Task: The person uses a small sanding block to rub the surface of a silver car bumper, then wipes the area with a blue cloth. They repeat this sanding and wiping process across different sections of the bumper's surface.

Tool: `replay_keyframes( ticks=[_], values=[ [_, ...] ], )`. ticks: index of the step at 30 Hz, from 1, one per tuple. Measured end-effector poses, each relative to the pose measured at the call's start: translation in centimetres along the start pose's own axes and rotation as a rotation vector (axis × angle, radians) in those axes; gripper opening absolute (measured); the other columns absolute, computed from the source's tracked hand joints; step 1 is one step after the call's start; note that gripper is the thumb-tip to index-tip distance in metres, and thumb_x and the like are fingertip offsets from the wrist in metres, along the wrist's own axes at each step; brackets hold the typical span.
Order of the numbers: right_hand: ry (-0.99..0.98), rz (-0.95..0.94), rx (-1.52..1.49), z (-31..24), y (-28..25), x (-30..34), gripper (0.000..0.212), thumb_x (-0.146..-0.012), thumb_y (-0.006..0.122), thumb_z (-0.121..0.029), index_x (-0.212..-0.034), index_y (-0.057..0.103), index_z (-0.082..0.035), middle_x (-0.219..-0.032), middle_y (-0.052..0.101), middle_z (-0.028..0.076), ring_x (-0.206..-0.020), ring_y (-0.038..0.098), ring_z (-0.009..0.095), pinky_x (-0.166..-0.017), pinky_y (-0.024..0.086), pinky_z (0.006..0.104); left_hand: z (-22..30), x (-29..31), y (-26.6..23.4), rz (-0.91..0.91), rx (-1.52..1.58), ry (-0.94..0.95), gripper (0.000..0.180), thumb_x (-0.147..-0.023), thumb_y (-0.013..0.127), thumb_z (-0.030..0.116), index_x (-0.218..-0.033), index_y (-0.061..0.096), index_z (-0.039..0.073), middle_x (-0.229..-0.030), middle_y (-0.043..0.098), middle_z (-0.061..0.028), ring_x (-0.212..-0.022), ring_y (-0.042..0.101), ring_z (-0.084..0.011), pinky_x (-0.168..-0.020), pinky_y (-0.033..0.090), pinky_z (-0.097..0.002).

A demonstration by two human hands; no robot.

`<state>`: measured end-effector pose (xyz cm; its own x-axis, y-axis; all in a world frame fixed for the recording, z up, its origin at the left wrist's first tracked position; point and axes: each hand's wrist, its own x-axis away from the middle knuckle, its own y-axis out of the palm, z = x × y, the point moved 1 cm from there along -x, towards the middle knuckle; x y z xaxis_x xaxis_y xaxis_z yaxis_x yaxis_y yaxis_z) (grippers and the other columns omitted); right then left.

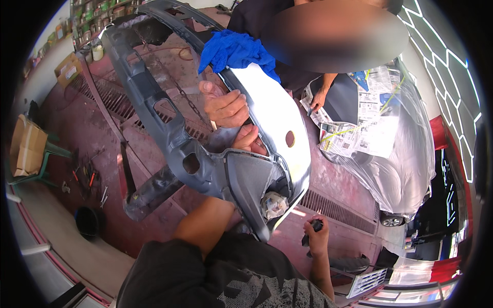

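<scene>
- right hand (pixel 320 238) clamped round a black tool (pixel 317 225);
- car bumper (pixel 269 113) up and left of that grip;
- left hand (pixel 250 140) at the bumper's inner side, partly hidden; cannot tell its grip;
- blue cloth (pixel 239 50) above it

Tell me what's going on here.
The person wearing the camera grips a small black object in the right hand, while the left forearm is partly hidden by a grey-and-white car bumper. Two hands, an upper one and a lower one, show in the bumper's opening; whose they are is hard to tell. A co-worker is across from it, with a hand beside newspaper on a plastic-covered car. A blue cloth lies on the bumper.
</scene>
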<state>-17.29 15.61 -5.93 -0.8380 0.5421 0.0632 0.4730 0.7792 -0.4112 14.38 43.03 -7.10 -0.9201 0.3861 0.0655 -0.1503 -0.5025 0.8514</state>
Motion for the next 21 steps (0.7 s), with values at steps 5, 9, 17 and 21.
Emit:
replay_keyframes(
  ticks=[5, 9, 17, 21],
  values=[
    [0.008, 0.010, -0.003, 0.6, -0.7, 0.0, 0.031, -0.098, 0.080, 0.004, -0.120, 0.062, -0.007, -0.103, 0.069, 0.005, -0.085, 0.067, 0.010, -0.072, 0.056, 0.0274, -0.3, 0.1, 0.0, 0.058, 0.011, -0.004, 0.027, -0.115, 0.071, 0.045, -0.122, 0.069, 0.020, -0.088, 0.074, -0.0005, -0.063, 0.069, -0.0124, -0.054, 0.055, -0.0280],
    [0.009, 0.020, -0.006, 0.3, -0.6, 0.1, 0.030, -0.097, 0.080, 0.004, -0.119, 0.063, -0.007, -0.103, 0.069, 0.005, -0.084, 0.067, 0.010, -0.072, 0.056, 0.0276, -0.3, 0.0, -0.5, 0.038, 0.006, 0.011, 0.031, -0.115, 0.071, 0.046, -0.126, 0.069, 0.018, -0.088, 0.078, -0.0042, -0.060, 0.072, -0.0162, -0.050, 0.059, -0.0328],
    [-0.011, 0.006, 0.043, 0.4, -0.5, -0.6, 0.031, -0.096, 0.080, 0.005, -0.119, 0.062, -0.007, -0.103, 0.069, 0.005, -0.085, 0.067, 0.011, -0.073, 0.056, 0.0277, 0.2, 0.6, 1.7, 0.005, 0.388, -0.005, 0.032, -0.117, 0.065, 0.039, -0.136, 0.065, 0.013, -0.111, 0.080, -0.0099, -0.090, 0.078, -0.0231, -0.080, 0.063, -0.0388],
    [-0.020, -0.001, 0.006, 1.0, -0.4, -0.7, 0.030, -0.096, 0.080, 0.005, -0.118, 0.063, -0.006, -0.103, 0.069, 0.005, -0.085, 0.067, 0.011, -0.073, 0.056, 0.0282, -0.3, -0.2, 0.1, -0.247, 0.424, -0.011, 0.030, -0.117, 0.064, 0.034, -0.137, 0.064, 0.012, -0.120, 0.079, -0.0104, -0.098, 0.078, -0.0239, -0.088, 0.062, -0.0399]
  ],
)
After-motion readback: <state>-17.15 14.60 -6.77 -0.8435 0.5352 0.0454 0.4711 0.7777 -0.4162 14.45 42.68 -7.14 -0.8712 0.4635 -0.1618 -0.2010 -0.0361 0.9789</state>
